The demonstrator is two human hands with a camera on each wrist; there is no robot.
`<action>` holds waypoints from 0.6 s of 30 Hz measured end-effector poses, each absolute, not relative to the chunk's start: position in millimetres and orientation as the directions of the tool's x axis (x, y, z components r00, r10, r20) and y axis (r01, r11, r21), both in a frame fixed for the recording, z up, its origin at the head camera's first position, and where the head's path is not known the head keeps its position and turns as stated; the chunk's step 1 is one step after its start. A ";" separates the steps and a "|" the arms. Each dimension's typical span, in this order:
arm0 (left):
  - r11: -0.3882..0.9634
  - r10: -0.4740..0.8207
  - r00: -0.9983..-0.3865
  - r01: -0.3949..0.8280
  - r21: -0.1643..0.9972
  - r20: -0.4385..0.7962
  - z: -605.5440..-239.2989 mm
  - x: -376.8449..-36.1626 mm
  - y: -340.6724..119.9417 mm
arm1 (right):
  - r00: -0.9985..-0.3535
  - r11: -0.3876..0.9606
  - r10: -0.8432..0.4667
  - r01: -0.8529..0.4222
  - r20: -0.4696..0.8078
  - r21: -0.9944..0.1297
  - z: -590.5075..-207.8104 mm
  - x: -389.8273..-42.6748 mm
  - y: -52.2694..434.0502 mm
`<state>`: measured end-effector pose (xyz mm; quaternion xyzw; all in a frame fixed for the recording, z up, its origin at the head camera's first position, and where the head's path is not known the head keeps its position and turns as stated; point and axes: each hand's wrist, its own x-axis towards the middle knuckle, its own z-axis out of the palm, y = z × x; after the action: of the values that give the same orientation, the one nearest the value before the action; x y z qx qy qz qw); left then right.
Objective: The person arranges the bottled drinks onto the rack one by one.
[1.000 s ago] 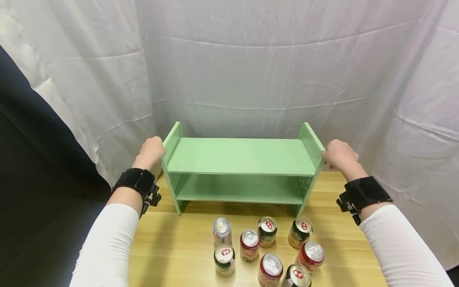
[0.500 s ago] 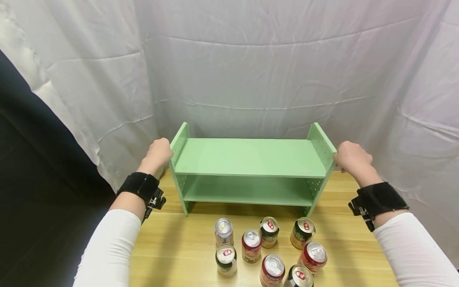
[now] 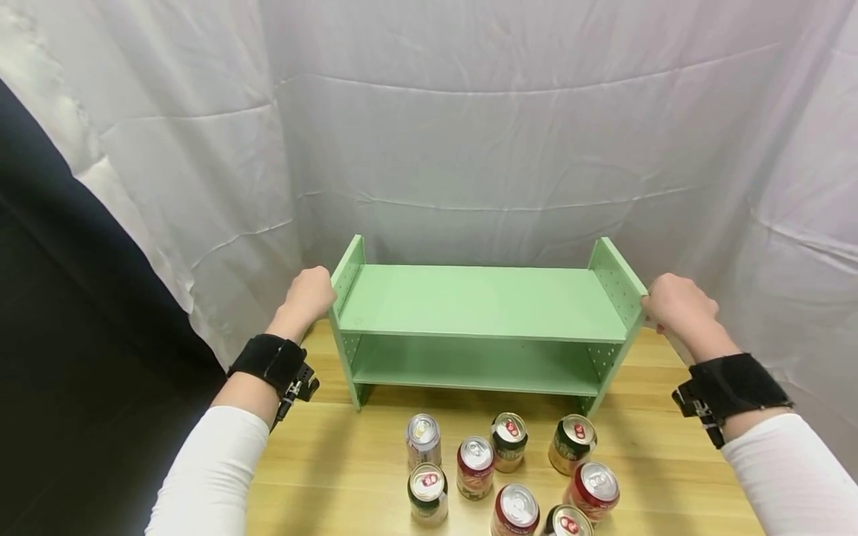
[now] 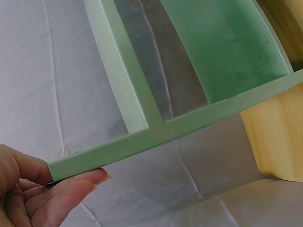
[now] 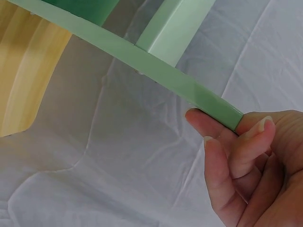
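Between my hands stands a light green two-tier shelf (image 3: 482, 301) with perforated side panels; both boards hold nothing. My left hand (image 3: 307, 299) grips the top front end of its left panel. In the left wrist view, the thumb and fingers (image 4: 66, 201) wrap that panel end (image 4: 109, 150). At the opposite side my right hand (image 3: 678, 307) holds the right panel's upper front end. The right wrist view has curled fingers (image 5: 218, 165) around that panel (image 5: 163, 75), one fingertip against its outer face. Whether the shelf's feet touch the table cannot be told.
Several drink cans stand upright in front of the shelf: a pale silver one (image 3: 424, 441), red ones such as this can (image 3: 475, 470), and dark green-and-gold ones like this can (image 3: 572, 444). The wooden table (image 3: 322, 461) is backed by white curtains (image 3: 482, 164); black cloth (image 3: 80, 357) hangs left.
The shelf has shifted to the right relative to the cans, with both hands moving along with it. The cans have only drifted slightly with the camera. Both hands have kept their hold.
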<state>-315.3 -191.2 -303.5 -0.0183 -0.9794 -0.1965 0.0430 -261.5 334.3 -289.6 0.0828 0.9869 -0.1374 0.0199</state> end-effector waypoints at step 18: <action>0.923 0.066 -0.996 0.087 0.376 0.068 -292.3 -299.4 -191.4 | -0.988 0.957 0.145 0.155 -0.056 -0.245 -284.7 -251.8 341.2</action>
<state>-299.4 -191.4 -292.3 -0.0389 -0.9801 -0.1928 0.0270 -251.8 341.2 -284.7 0.0758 0.9890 -0.1253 0.0186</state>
